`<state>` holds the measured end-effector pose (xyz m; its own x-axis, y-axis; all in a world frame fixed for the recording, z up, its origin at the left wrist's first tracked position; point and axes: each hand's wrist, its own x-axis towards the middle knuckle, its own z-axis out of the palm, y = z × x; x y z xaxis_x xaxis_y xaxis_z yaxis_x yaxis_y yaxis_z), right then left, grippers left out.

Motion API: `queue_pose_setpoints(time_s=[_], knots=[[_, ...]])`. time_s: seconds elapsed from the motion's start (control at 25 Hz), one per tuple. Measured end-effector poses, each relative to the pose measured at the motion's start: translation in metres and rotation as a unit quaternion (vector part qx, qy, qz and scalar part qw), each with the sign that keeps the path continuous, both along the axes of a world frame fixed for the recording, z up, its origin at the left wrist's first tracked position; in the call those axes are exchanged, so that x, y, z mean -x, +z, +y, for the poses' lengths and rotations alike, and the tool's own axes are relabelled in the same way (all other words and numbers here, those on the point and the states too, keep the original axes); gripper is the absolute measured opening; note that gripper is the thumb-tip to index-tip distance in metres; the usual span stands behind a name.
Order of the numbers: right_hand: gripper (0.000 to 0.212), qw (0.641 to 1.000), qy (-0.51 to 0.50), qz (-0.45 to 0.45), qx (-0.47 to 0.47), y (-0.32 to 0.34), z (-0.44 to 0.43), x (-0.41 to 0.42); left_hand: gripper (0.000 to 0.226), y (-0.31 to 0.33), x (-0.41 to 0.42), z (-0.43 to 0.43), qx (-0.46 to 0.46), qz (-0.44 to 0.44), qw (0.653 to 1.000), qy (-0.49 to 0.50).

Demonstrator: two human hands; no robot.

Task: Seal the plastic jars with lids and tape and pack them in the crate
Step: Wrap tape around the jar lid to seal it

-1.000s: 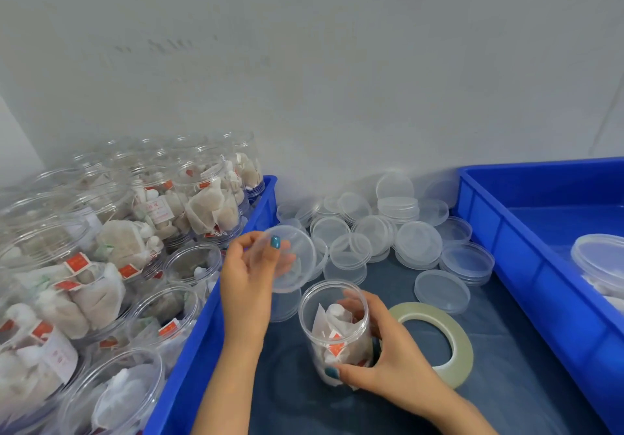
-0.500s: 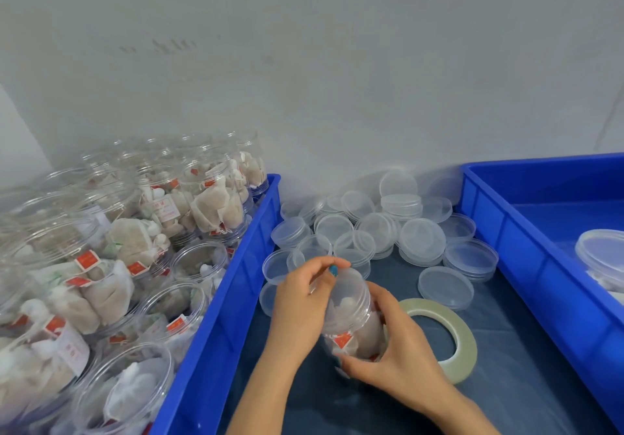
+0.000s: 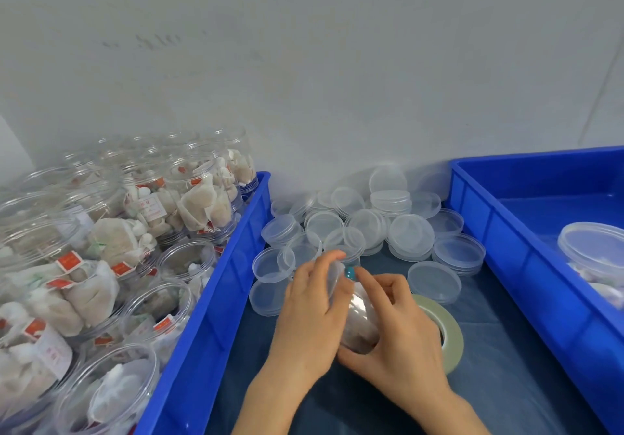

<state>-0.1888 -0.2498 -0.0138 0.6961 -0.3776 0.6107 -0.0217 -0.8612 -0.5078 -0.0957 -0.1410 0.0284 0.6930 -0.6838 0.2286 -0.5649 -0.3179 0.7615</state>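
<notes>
A clear plastic jar (image 3: 359, 323) with tea bags inside is held between both hands over the dark table cover. My left hand (image 3: 310, 313) curls round a clear lid (image 3: 334, 277) on the jar's mouth. My right hand (image 3: 395, 330) grips the jar's body from the right and below. A roll of pale green tape (image 3: 447, 333) lies flat just right of my right hand, partly hidden by it. The blue crate (image 3: 526, 259) on the right holds a lidded jar (image 3: 594, 248) at its far right.
A blue crate (image 3: 216, 299) on the left is packed with several open jars of tea bags (image 3: 135, 245). Several loose clear lids (image 3: 371, 225) are heaped against the grey wall behind my hands. One lid (image 3: 434, 281) lies alone near the tape.
My left hand brought the lid from up beside the left crate down onto the jar's mouth. The jar has tipped and my right hand has shifted its grip around it.
</notes>
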Motion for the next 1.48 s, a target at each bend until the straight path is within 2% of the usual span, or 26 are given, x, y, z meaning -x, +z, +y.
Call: queue_pose_setpoints(time_s=[0.08,0.16,0.24,0.32,0.36,0.44,0.48,0.6,0.72,0.8,0.88,0.96,1.08,1.16,1.24,1.32,1.4,1.48], knots=[[0.086,0.998,-0.038,0.018,0.048,-0.001,0.000,0.000,0.049,-0.003,-0.002,-0.006,0.028,0.057,0.998,0.008],[0.087,0.997,-0.056,0.039,0.038,-0.002,-0.002,0.001,0.034,-0.003,-0.003,-0.010,0.092,0.103,0.990,-0.017],[0.083,0.997,-0.030,0.064,-0.037,-0.002,-0.005,0.002,0.018,0.000,-0.007,-0.009,0.116,0.114,0.985,-0.057],[0.069,0.982,0.039,0.090,-0.161,0.000,-0.008,0.003,0.020,0.006,-0.012,-0.005,0.118,0.133,0.977,-0.122],[0.060,0.959,0.090,0.105,-0.249,0.002,-0.011,0.003,0.023,0.009,-0.015,-0.003,0.121,0.154,0.969,-0.151],[0.043,0.876,0.207,0.122,-0.418,0.006,-0.018,0.001,0.027,0.017,-0.020,-0.001,0.120,0.175,0.959,-0.189],[0.039,0.841,0.247,0.126,-0.464,0.007,-0.021,0.002,0.028,0.019,-0.021,-0.001,0.114,0.172,0.959,-0.195],[0.041,0.799,0.311,0.128,-0.498,0.002,-0.029,0.003,0.027,0.017,-0.021,-0.005,0.104,0.173,0.959,-0.200],[0.044,0.764,0.345,0.111,-0.533,-0.009,-0.035,0.002,0.028,0.009,-0.019,-0.006,0.114,0.210,0.949,-0.204],[0.045,0.772,0.340,0.120,-0.523,-0.008,-0.033,0.003,0.028,0.006,-0.018,-0.003,0.123,0.219,0.947,-0.202],[0.044,0.803,0.316,0.154,-0.481,-0.003,-0.028,0.004,0.028,0.008,-0.019,0.002,0.139,0.211,0.947,-0.197],[0.041,0.841,0.279,0.150,-0.438,0.003,-0.027,0.000,0.025,0.010,-0.023,0.007,0.154,0.181,0.954,-0.183],[0.035,0.904,0.203,0.117,-0.357,0.006,-0.046,0.009,0.025,0.005,-0.031,0.013,0.122,0.058,0.985,-0.104],[0.030,0.932,0.162,0.180,-0.272,0.004,-0.068,0.027,0.027,-0.002,-0.036,0.015,0.083,-0.033,0.996,-0.027],[0.053,0.936,0.114,0.304,-0.135,-0.004,-0.083,0.041,0.030,-0.007,-0.037,0.013,0.057,-0.098,0.993,0.027],[0.065,0.920,0.079,0.383,-0.019,-0.012,-0.089,0.043,0.032,-0.011,-0.036,0.003,0.038,-0.179,0.982,0.041],[0.057,0.923,0.070,0.378,0.002,-0.017,-0.089,0.040,0.036,-0.009,-0.033,-0.008,0.023,-0.218,0.975,0.028],[0.035,0.939,0.087,0.334,-0.010,-0.017,-0.089,0.041,0.043,-0.004,-0.031,-0.014,0.012,-0.242,0.970,0.019]])
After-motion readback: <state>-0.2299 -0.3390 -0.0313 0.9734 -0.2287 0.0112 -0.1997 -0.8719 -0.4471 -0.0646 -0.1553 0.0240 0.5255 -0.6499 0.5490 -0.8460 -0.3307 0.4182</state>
